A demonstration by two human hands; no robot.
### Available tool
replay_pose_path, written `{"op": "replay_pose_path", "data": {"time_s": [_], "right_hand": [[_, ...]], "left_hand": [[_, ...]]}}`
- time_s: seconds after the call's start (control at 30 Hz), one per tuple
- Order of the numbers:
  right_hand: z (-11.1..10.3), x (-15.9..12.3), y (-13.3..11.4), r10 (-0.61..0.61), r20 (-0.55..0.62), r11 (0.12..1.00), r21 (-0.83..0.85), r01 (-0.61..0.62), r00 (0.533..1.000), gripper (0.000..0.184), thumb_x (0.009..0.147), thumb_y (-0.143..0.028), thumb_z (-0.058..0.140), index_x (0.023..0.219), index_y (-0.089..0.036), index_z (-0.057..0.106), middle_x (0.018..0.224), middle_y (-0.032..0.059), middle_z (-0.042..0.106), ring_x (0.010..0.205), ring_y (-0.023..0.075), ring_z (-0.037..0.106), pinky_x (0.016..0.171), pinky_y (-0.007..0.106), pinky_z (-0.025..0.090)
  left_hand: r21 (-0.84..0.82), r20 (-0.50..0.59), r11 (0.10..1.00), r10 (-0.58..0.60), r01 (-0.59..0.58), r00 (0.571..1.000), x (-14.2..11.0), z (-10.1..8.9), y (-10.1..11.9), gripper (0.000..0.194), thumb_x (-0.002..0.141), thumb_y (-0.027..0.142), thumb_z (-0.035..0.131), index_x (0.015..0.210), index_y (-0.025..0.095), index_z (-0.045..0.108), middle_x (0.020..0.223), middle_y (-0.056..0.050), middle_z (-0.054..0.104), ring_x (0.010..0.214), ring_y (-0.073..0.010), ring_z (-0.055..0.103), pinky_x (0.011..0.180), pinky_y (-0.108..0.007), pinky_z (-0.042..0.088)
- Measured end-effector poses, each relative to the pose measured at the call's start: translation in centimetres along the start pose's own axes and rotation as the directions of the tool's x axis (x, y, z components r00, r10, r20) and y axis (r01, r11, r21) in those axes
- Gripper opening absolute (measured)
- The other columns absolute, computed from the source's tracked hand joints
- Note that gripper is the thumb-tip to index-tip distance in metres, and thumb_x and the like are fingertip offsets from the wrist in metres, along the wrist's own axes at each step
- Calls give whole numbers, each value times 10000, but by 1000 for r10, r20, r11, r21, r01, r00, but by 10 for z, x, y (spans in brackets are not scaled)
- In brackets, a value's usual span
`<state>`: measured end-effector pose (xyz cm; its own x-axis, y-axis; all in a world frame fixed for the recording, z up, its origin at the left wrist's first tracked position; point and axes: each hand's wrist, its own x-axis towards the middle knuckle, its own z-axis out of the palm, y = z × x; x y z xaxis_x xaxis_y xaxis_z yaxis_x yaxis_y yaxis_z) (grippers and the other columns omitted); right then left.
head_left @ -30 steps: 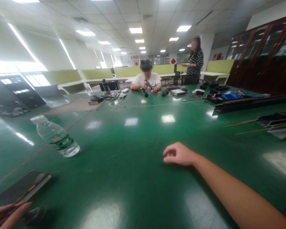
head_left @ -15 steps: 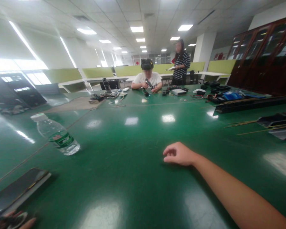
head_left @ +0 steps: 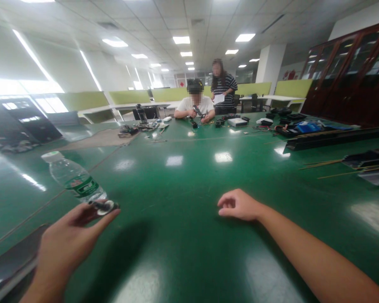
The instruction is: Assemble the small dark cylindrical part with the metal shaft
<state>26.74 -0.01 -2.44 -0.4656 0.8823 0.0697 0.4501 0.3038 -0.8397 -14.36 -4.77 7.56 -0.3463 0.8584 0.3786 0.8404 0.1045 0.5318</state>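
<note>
My left hand (head_left: 65,240) is raised above the table at the left, its thumb and fingers closed around a small round black-and-silver part (head_left: 106,206) with a whitish rim. Its exact kind is unclear. Just behind that part a clear plastic water bottle (head_left: 77,179) with a green label and white cap stands on the green table (head_left: 183,227). Further right, my right hand (head_left: 241,205) rests on the tabletop, fingers loosely curled, a gap between thumb and forefinger, and nothing visible in it.
A dark flat device (head_left: 12,256) lies at the lower left, partly behind my left forearm. Black metal profiles (head_left: 337,138) and thin yellow rods (head_left: 322,164) are at the right. Across the table sits a person (head_left: 194,105) holding a tool; another person (head_left: 225,88) stands behind with paper.
My left hand has come up from the lower left corner with the round part, toward the bottle. My right hand stays nearly still. The standing person has shifted left.
</note>
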Motion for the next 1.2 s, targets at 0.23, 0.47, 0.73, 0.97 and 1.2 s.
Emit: {"op": "replay_pose_path", "data": {"time_s": [0.23,0.47,0.73,0.97,1.2], "right_hand": [[3,1,-1,-31,-21,999,-43,30,999,289,754,-383,759,907,-138,746,705,27,668,603,124,573,559,225,431],[6,1,-5,-106,-48,991,-87,102,993,191,769,-333,727,798,-146,698,647,4,634,556,112,542,531,215,411],[18,-4,-20,-230,26,968,-98,231,973,98,759,-234,670,740,-187,586,675,-10,629,585,118,547,561,212,422],[19,-6,-23,-238,37,955,-174,240,971,93,758,-251,671,771,-198,595,686,-9,635,601,126,574,590,220,437],[19,-6,-24,-248,25,954,-168,249,968,99,763,-259,675,801,-199,605,702,-2,645,622,137,593,613,230,458]], "left_hand": [[-408,229,854,439,-323,869,6,87,90,388,725,407,748,1023,182,644,1011,-68,729,899,-225,698,906,-417,565],[-706,373,660,653,-255,659,-49,154,112,246,796,193,688,1029,200,611,1175,-76,693,1095,-209,657,977,-378,533],[-714,418,648,699,-266,580,-52,154,106,260,783,224,722,1034,201,658,1061,-44,718,968,-190,681,893,-319,536],[-691,417,656,704,-302,575,-49,156,104,264,779,288,737,1018,203,664,1025,-43,722,935,-190,678,846,-303,526],[-690,412,658,698,-300,586,-47,157,102,300,751,277,764,1024,204,663,1001,-32,716,912,-183,668,833,-298,512]]}}
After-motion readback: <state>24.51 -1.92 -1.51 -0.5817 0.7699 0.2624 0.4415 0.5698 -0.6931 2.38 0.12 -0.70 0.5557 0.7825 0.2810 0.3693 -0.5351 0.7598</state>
